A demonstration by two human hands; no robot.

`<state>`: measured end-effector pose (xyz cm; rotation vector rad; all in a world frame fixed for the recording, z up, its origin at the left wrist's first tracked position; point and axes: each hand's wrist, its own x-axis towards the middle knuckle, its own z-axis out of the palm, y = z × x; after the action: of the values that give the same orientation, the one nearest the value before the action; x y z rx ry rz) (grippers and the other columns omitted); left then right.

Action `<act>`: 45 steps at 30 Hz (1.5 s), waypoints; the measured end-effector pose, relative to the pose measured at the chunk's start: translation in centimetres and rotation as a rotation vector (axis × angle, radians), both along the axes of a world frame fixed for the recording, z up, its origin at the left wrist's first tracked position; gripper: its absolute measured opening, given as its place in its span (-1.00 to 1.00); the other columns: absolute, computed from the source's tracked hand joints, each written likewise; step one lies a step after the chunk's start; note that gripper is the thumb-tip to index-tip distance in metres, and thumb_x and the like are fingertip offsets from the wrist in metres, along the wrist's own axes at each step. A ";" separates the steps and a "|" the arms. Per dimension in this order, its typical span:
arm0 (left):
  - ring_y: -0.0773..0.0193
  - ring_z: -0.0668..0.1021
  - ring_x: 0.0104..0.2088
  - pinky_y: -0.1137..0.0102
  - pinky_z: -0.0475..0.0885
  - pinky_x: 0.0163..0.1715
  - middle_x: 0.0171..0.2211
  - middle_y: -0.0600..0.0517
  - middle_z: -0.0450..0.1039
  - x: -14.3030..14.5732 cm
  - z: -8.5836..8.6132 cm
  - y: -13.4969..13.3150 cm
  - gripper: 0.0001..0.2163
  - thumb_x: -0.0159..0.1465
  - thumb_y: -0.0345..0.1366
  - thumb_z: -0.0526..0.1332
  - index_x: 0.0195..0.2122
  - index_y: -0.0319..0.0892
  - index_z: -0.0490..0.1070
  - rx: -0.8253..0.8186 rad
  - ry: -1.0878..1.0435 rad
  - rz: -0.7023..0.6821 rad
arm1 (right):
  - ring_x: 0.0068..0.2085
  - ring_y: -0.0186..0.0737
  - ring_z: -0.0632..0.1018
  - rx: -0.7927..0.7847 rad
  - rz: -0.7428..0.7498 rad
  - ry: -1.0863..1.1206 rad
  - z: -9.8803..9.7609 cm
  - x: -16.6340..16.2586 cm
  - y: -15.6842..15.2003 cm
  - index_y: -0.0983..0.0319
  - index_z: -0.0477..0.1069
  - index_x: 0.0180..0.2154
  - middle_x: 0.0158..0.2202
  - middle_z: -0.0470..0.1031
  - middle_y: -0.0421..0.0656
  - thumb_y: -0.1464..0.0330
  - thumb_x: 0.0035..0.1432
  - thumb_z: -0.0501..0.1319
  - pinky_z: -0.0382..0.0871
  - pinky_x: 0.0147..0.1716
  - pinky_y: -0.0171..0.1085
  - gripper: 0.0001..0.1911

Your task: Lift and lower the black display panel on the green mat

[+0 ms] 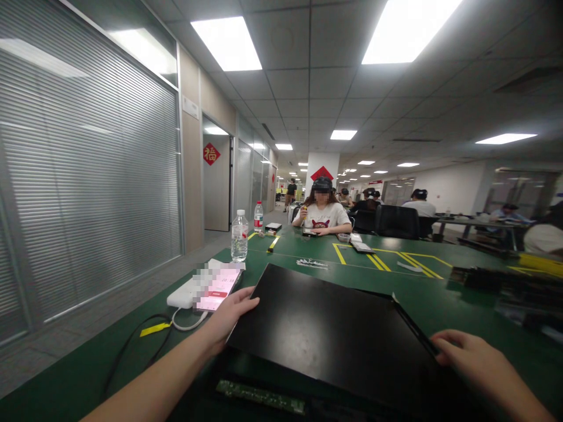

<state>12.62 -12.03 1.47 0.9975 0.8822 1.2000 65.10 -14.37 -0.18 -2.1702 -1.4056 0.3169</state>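
A large, flat black display panel (325,328) is tilted above the green table in front of me. My left hand (231,313) grips its left edge, with the thumb on the top face. At the right edge, my right hand (468,354) pinches the panel's side; the fingertips are partly hidden by the rim. Below the near edge shows a narrow green circuit board (259,397). What lies around this board is too dark to make out.
On the left of the green table (70,381) are a lit phone (222,287), a white power bank (181,293) with a cable and a water bottle (239,237). Small metal parts (312,264) lie beyond the panel. A co-worker (323,214) sits opposite. Dark blurred parts (497,287) sit right.
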 end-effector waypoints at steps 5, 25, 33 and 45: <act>-0.11 0.79 0.02 0.18 0.64 0.08 -0.02 -0.14 0.80 0.0 -0.2 0.1 -0.46 0.01 -0.14 0.65 0.02 -0.18 0.70 0.019 0.026 0.022 | -0.21 0.21 0.73 -0.023 0.007 0.008 0.3 -0.2 -0.2 0.03 0.69 -0.35 -0.40 0.77 -0.08 0.02 0.04 0.15 0.48 -0.19 0.01 -0.61; -0.24 0.45 0.47 0.11 0.36 0.44 0.44 -0.40 0.40 -0.9 -1.9 1.8 -0.62 -0.07 -0.25 0.40 -0.18 -0.20 0.64 0.138 0.779 0.220 | -0.21 0.21 0.73 -0.004 0.022 0.010 -0.1 0.2 0.1 0.04 0.69 -0.33 -0.42 0.76 -0.06 -0.03 -0.01 0.14 0.46 -0.21 -0.01 -0.55; -0.20 0.50 0.43 0.13 0.33 0.43 0.41 -0.38 0.46 -0.9 -1.7 1.3 -0.65 0.04 -0.32 0.35 -0.12 -0.24 0.66 0.186 0.997 0.183 | -0.24 0.21 0.73 0.036 0.026 0.009 -1.1 1.3 0.6 0.03 0.70 -0.34 -0.45 0.75 -0.08 -0.05 -0.01 0.22 0.49 -0.27 -0.03 -0.59; -0.14 0.49 0.43 0.12 0.31 0.45 0.29 -0.25 0.59 -1.1 -1.6 1.1 -0.80 0.17 -0.25 0.27 -0.28 -0.12 0.69 0.199 0.958 0.170 | -0.27 0.22 0.72 0.042 0.018 0.029 -0.7 0.6 0.3 0.05 0.70 -0.37 -0.46 0.74 -0.06 -0.03 -0.02 0.20 0.49 -0.30 -0.01 -0.59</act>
<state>11.55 -10.96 -0.10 1.7369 1.6299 0.9284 65.67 -14.10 -0.83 -2.1122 -1.4049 0.3214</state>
